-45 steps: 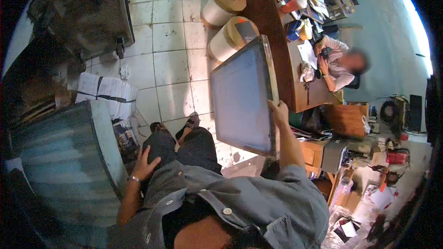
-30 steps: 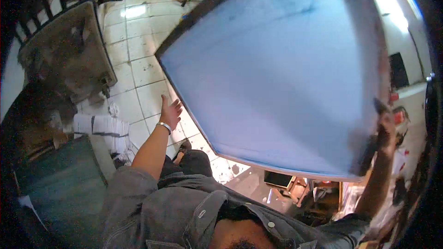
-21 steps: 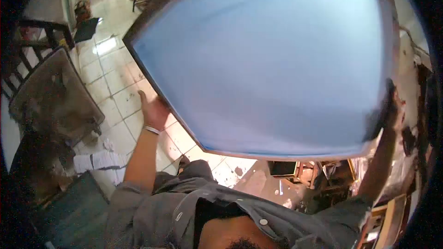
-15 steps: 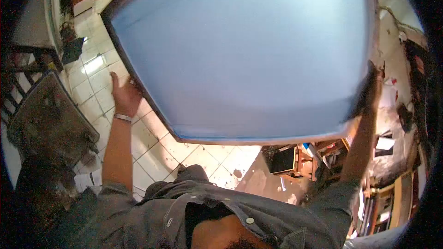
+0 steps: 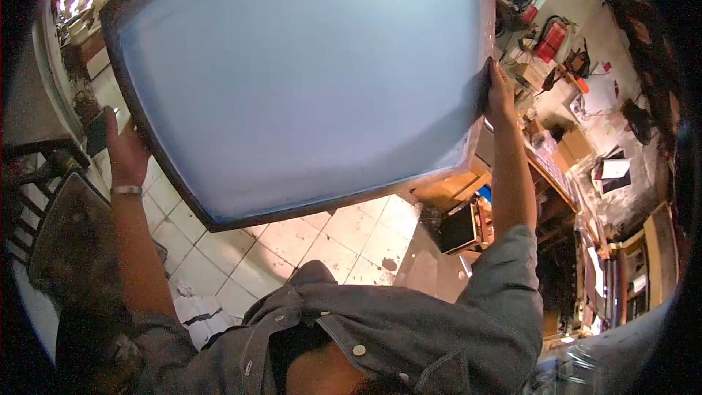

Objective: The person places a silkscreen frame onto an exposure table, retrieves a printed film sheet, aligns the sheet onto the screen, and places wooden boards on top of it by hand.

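A large screen-printing frame [image 5: 307,95], with a pale bluish sheet stretched inside a dark border, is held up in front of my chest and tilts slightly. My left hand [image 5: 130,152] grips its left edge, thumb raised and the other fingers hidden behind the border. On the opposite side, my right hand [image 5: 501,95] is closed around the right edge, its thumb near the front face. Both arms are stretched forward, and the frame hangs clear of the floor.
White floor tiles [image 5: 292,249] with dark spots lie below. At right stand a cluttered workbench [image 5: 556,168], cardboard boxes [image 5: 574,146] and a red fire extinguisher [image 5: 550,42]. A dark chair-like piece [image 5: 80,212] is at left.
The frame and both hands have shifted left in view, and the frame has turned a little. More of the cluttered right side now shows. Both hands keep their hold.
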A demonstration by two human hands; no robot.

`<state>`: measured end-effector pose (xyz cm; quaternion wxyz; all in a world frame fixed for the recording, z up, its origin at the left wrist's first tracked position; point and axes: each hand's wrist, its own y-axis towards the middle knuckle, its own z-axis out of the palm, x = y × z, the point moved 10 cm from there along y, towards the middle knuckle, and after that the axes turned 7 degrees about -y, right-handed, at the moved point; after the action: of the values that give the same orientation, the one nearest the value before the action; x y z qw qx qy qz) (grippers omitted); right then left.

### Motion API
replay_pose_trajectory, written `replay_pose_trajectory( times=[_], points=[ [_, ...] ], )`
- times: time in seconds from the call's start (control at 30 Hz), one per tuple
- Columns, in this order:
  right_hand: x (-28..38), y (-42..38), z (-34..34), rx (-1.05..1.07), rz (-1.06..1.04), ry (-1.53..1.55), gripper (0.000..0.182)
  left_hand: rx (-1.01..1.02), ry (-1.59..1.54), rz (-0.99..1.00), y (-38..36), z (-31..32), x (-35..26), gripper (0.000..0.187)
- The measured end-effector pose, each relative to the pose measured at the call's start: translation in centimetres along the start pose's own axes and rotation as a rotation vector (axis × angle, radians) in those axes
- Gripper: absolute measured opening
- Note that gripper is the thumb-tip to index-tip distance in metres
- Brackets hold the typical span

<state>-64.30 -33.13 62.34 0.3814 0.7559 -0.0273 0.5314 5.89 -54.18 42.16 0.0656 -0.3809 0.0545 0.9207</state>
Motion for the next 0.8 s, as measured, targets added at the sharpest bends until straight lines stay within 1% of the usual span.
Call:
replay_pose_trajectory(
  times=[0.03, 0.1, 0.17, 0.2, 0.23, 0.33, 0.37, 0.4, 0.47, 0.5, 0.6, 0.63, 0.7, 0.77, 0.8],
  points=[
    [0.0, -0.1, 0.9, -0.007, 0.020, -0.032, 0.034, -0.031, 0.059, -0.003, 0.2, -0.5, -0.4, 0.091],
    [-1.7, 0.6, 1.2, -0.045, 0.046, -0.118, 0.037, -0.015, 0.087, 0.007, 0.6, 0.0, -1.4, 0.092],
    [-3.5, 0.4, 1.8, -0.016, 0.067, -0.078, 0.038, -0.034, 0.065, -0.004, -0.7, 1.0, -2.1, 0.092],
    [-3.2, 1.3, 2.2, -0.005, 0.047, -0.052, 0.038, -0.052, 0.054, 0.010, -0.9, 1.2, -2.4, 0.092],
    [-4.1, 1.5, 2.1, -0.074, 0.056, -0.015, 0.038, -0.070, 0.043, 0.022, -1.1, 1.3, -2.8, 0.092],
    [-6.4, 1.5, 3.3, -0.022, 0.089, 0.026, 0.039, -0.102, 0.024, 0.057, -0.9, 0.2, -3.1, 0.093],
    [-7.4, 1.1, 3.8, 0.028, 0.137, 0.100, 0.038, -0.100, 0.038, 0.057, -0.9, -0.2, -2.9, 0.093],
    [-7.3, 0.7, 4.4, 0.018, 0.094, 0.113, 0.039, -0.097, 0.051, 0.058, -1.2, -0.4, -2.9, 0.093],
    [-6.9, 0.3, 5.5, -0.005, 0.007, 0.137, 0.041, -0.076, 0.024, 0.080, -1.8, -0.4, -3.0, 0.085],
    [-7.2, 0.2, 5.5, -0.021, 0.005, 0.083, 0.045, -0.073, 0.021, 0.098, -2.0, -0.5, -3.0, 0.082],
    [-8.0, -0.4, 6.1, 0.044, -0.003, 0.070, 0.048, -0.081, -0.037, 0.195, -2.6, -1.3, -3.5, 0.076],
    [-7.1, -1.1, 6.9, 0.040, -0.018, 0.103, 0.047, -0.095, -0.060, 0.226, -2.9, -2.0, -3.5, 0.074],
    [-5.7, -1.5, 8.2, 0.028, -0.040, 0.168, 0.046, -0.098, -0.093, 0.202, -3.3, -2.8, -3.2, 0.075],
    [-7.9, 0.0, 7.5, 0.066, 0.032, 0.098, 0.048, -0.088, -0.138, 0.188, -3.4, -2.7, -3.4, 0.075],
    [-8.0, 0.0, 7.6, 0.085, 0.062, 0.063, 0.050, -0.116, -0.118, 0.184, -3.6, -2.9, -3.4, 0.075]
  ],
)
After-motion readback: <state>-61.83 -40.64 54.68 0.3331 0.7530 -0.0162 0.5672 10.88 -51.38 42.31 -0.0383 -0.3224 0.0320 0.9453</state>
